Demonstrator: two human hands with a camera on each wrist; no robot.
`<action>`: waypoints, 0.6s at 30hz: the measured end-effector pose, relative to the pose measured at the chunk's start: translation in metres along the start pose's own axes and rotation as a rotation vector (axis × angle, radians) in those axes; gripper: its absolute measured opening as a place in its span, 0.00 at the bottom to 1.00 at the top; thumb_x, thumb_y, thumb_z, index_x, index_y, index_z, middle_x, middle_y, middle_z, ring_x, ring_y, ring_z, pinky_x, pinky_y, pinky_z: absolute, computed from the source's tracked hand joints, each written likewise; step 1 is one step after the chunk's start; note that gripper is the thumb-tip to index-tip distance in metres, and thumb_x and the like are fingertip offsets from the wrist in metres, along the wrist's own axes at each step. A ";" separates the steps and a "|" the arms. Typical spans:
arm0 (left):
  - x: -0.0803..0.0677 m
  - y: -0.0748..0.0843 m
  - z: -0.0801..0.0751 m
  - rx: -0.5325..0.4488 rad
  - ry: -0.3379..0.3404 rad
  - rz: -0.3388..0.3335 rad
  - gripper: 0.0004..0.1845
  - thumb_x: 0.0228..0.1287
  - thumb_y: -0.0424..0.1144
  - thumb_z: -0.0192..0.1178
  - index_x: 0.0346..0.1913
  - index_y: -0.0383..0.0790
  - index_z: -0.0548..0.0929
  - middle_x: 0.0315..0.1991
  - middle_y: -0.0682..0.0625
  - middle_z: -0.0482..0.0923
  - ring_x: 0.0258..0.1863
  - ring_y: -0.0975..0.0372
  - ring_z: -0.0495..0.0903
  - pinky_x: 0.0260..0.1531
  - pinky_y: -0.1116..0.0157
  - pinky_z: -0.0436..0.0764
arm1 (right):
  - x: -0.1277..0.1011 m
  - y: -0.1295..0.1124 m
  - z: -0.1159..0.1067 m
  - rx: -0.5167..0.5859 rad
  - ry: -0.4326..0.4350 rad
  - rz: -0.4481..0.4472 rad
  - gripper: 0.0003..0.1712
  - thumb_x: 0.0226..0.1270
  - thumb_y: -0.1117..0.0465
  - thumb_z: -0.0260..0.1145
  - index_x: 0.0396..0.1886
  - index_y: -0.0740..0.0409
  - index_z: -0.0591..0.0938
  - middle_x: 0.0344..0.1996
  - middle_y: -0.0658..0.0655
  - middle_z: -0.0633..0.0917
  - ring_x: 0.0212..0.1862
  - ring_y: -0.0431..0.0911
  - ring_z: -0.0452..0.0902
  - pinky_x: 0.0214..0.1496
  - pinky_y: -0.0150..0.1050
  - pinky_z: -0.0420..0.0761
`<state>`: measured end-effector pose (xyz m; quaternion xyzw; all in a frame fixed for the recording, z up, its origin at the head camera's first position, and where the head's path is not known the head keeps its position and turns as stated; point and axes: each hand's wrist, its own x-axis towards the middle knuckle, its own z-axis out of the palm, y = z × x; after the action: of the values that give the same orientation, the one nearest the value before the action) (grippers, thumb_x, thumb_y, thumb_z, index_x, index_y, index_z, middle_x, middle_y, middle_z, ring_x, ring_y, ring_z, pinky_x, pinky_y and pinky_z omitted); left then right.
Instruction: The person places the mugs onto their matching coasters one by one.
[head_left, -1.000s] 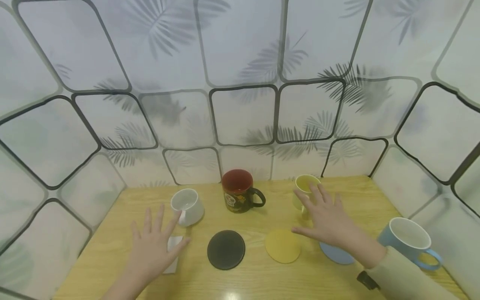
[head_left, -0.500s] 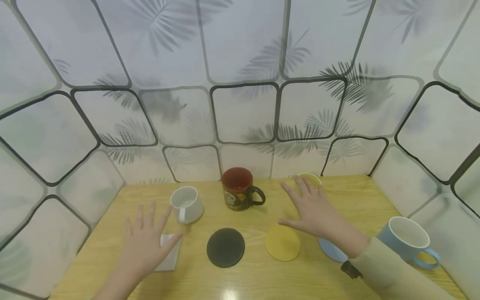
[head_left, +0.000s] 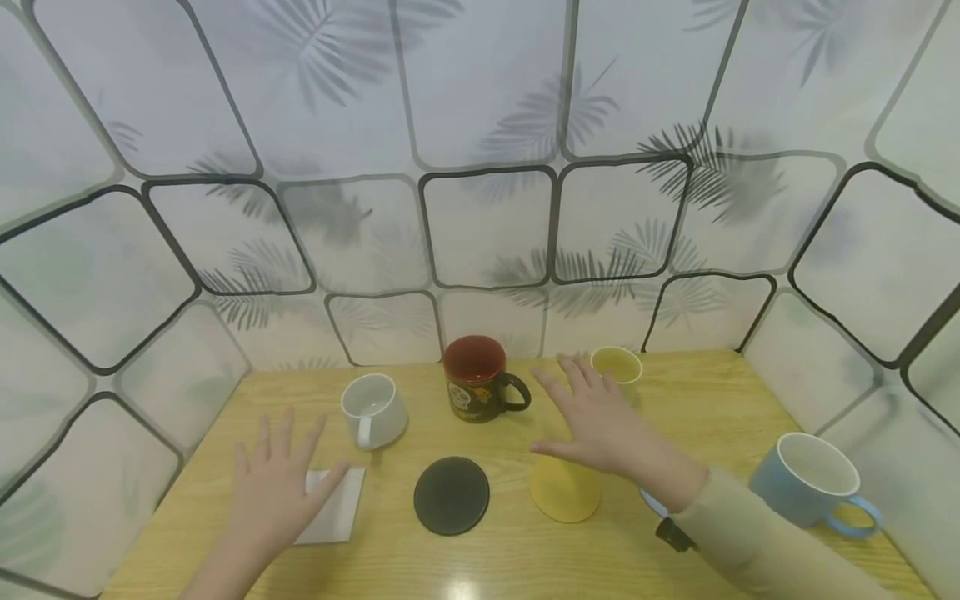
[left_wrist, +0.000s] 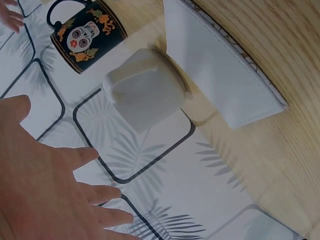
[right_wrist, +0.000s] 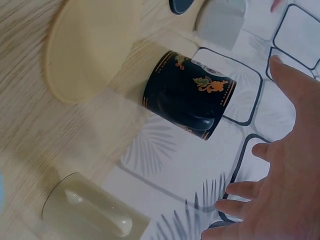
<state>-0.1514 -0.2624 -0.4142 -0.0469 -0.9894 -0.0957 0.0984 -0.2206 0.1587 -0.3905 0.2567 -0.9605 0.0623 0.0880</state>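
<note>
My left hand (head_left: 273, 487) hovers flat with spread fingers over the left part of the wooden table (head_left: 495, 562), partly above a white square coaster (head_left: 330, 517); it holds nothing. A white mug (head_left: 372, 410) stands just beyond it, and shows as the white mug (left_wrist: 145, 90) in the left wrist view. My right hand (head_left: 596, 421) is spread open between a black mug with a red inside (head_left: 477, 379) and a yellow mug (head_left: 615, 367), above a yellow round coaster (head_left: 564, 492). The right wrist view shows the black mug (right_wrist: 190, 95) and the yellow mug (right_wrist: 92, 212).
A black round coaster (head_left: 452, 496) lies at the front centre. A blue coaster (head_left: 651, 502) peeks out under my right sleeve. A blue mug (head_left: 813, 479) stands at the right edge. Leaf-patterned panels (head_left: 487, 225) wall in the table at back and sides.
My right hand has moved left from over the yellow mug toward the black mug. My left hand has drawn back and left, uncovering more of the white coaster.
</note>
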 end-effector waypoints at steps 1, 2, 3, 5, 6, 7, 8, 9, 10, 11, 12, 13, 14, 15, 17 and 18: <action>0.000 -0.001 0.000 -0.001 -0.002 -0.003 0.43 0.75 0.65 0.57 0.81 0.40 0.65 0.81 0.22 0.50 0.78 0.20 0.46 0.70 0.17 0.46 | 0.001 -0.002 -0.001 0.006 0.000 -0.002 0.61 0.62 0.25 0.70 0.86 0.48 0.60 0.80 0.72 0.63 0.81 0.73 0.58 0.74 0.78 0.67; -0.001 -0.002 -0.001 -0.003 -0.004 -0.006 0.43 0.75 0.65 0.56 0.81 0.40 0.65 0.81 0.22 0.50 0.78 0.19 0.45 0.70 0.17 0.46 | 0.002 -0.004 -0.001 0.010 0.003 -0.007 0.61 0.62 0.25 0.70 0.85 0.49 0.60 0.80 0.73 0.63 0.81 0.72 0.58 0.75 0.78 0.66; -0.002 -0.003 -0.001 -0.006 -0.005 -0.010 0.43 0.75 0.65 0.57 0.81 0.39 0.65 0.81 0.22 0.50 0.78 0.19 0.45 0.70 0.17 0.45 | 0.003 -0.006 -0.001 0.015 0.002 -0.010 0.61 0.62 0.25 0.70 0.85 0.49 0.60 0.80 0.73 0.63 0.81 0.72 0.58 0.75 0.78 0.65; -0.003 -0.005 -0.001 -0.006 -0.007 -0.013 0.43 0.75 0.65 0.57 0.81 0.38 0.66 0.81 0.21 0.50 0.78 0.19 0.45 0.70 0.17 0.46 | 0.005 -0.010 -0.001 0.028 -0.002 -0.014 0.60 0.62 0.26 0.71 0.85 0.49 0.60 0.80 0.73 0.62 0.81 0.72 0.57 0.76 0.79 0.63; -0.004 -0.006 -0.001 -0.006 -0.006 -0.014 0.43 0.75 0.65 0.57 0.80 0.38 0.66 0.81 0.21 0.50 0.77 0.19 0.46 0.69 0.16 0.46 | 0.006 -0.012 -0.001 0.035 -0.005 -0.016 0.60 0.62 0.26 0.71 0.85 0.48 0.60 0.81 0.72 0.62 0.81 0.72 0.57 0.76 0.79 0.62; -0.005 -0.006 -0.001 -0.003 -0.004 -0.014 0.43 0.75 0.65 0.57 0.80 0.38 0.67 0.81 0.21 0.50 0.77 0.19 0.46 0.69 0.16 0.46 | 0.007 -0.015 -0.001 0.043 -0.009 -0.016 0.60 0.62 0.26 0.71 0.85 0.48 0.60 0.81 0.72 0.62 0.81 0.71 0.57 0.77 0.79 0.62; -0.006 -0.007 -0.001 0.000 -0.003 -0.016 0.43 0.75 0.64 0.57 0.80 0.37 0.67 0.80 0.21 0.51 0.77 0.19 0.46 0.69 0.16 0.47 | 0.008 -0.017 0.000 0.044 -0.011 -0.020 0.60 0.62 0.26 0.71 0.85 0.48 0.60 0.81 0.72 0.62 0.81 0.71 0.57 0.76 0.79 0.62; -0.006 -0.008 -0.001 0.003 -0.002 -0.017 0.43 0.75 0.64 0.57 0.80 0.36 0.67 0.80 0.21 0.51 0.77 0.19 0.47 0.69 0.16 0.47 | 0.009 -0.020 0.000 0.046 -0.018 -0.021 0.60 0.62 0.26 0.71 0.86 0.47 0.60 0.81 0.72 0.62 0.81 0.71 0.57 0.77 0.79 0.61; -0.007 -0.009 -0.001 0.009 0.000 -0.019 0.43 0.75 0.64 0.57 0.79 0.36 0.67 0.80 0.21 0.51 0.77 0.19 0.47 0.69 0.16 0.47 | 0.010 -0.022 0.001 0.044 -0.023 -0.023 0.61 0.62 0.25 0.70 0.86 0.46 0.59 0.81 0.72 0.62 0.82 0.70 0.57 0.77 0.79 0.62; -0.008 -0.010 -0.001 0.006 0.000 -0.023 0.43 0.76 0.64 0.57 0.79 0.36 0.68 0.80 0.21 0.50 0.77 0.19 0.47 0.69 0.16 0.47 | 0.011 -0.025 0.001 0.041 -0.026 -0.026 0.61 0.62 0.25 0.70 0.86 0.47 0.59 0.81 0.72 0.63 0.81 0.70 0.58 0.77 0.78 0.62; -0.009 -0.011 -0.001 0.004 -0.001 -0.027 0.42 0.76 0.63 0.57 0.79 0.35 0.67 0.80 0.21 0.50 0.77 0.19 0.47 0.69 0.16 0.47 | 0.012 -0.028 0.002 0.040 -0.031 -0.028 0.61 0.62 0.25 0.70 0.86 0.47 0.58 0.81 0.71 0.63 0.81 0.70 0.58 0.77 0.77 0.62; -0.010 -0.012 -0.001 0.003 -0.005 -0.033 0.42 0.76 0.63 0.56 0.79 0.35 0.67 0.80 0.20 0.50 0.77 0.19 0.47 0.69 0.17 0.47 | 0.012 -0.030 0.002 0.038 -0.033 -0.031 0.62 0.62 0.24 0.70 0.87 0.47 0.58 0.80 0.71 0.63 0.81 0.69 0.59 0.77 0.77 0.63; -0.011 -0.014 -0.001 0.001 -0.009 -0.038 0.42 0.76 0.63 0.56 0.79 0.35 0.67 0.80 0.20 0.49 0.77 0.19 0.46 0.69 0.17 0.46 | 0.013 -0.033 0.003 0.035 -0.037 -0.034 0.62 0.61 0.24 0.69 0.87 0.46 0.58 0.81 0.71 0.63 0.81 0.69 0.59 0.77 0.77 0.63; -0.011 -0.015 -0.001 0.003 -0.015 -0.042 0.42 0.77 0.63 0.55 0.80 0.35 0.67 0.80 0.20 0.49 0.77 0.19 0.46 0.69 0.17 0.46 | 0.014 -0.035 0.003 0.038 -0.039 -0.035 0.62 0.61 0.24 0.70 0.87 0.46 0.58 0.81 0.70 0.63 0.81 0.69 0.59 0.77 0.76 0.63; -0.013 -0.018 -0.002 0.006 -0.025 -0.050 0.42 0.77 0.63 0.54 0.80 0.35 0.66 0.80 0.19 0.49 0.76 0.18 0.46 0.69 0.17 0.45 | 0.015 -0.040 0.005 0.043 -0.043 -0.034 0.62 0.61 0.24 0.70 0.87 0.45 0.57 0.81 0.69 0.63 0.81 0.68 0.60 0.78 0.75 0.64; -0.013 -0.020 -0.002 0.006 -0.031 -0.054 0.42 0.78 0.63 0.54 0.80 0.35 0.65 0.80 0.19 0.48 0.76 0.18 0.45 0.69 0.16 0.45 | 0.016 -0.042 0.005 0.045 -0.050 -0.032 0.62 0.61 0.24 0.70 0.87 0.44 0.57 0.81 0.68 0.63 0.81 0.68 0.59 0.78 0.74 0.65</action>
<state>-0.1403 -0.2830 -0.4180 -0.0214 -0.9920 -0.0947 0.0804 -0.2135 0.1140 -0.3891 0.2752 -0.9565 0.0760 0.0592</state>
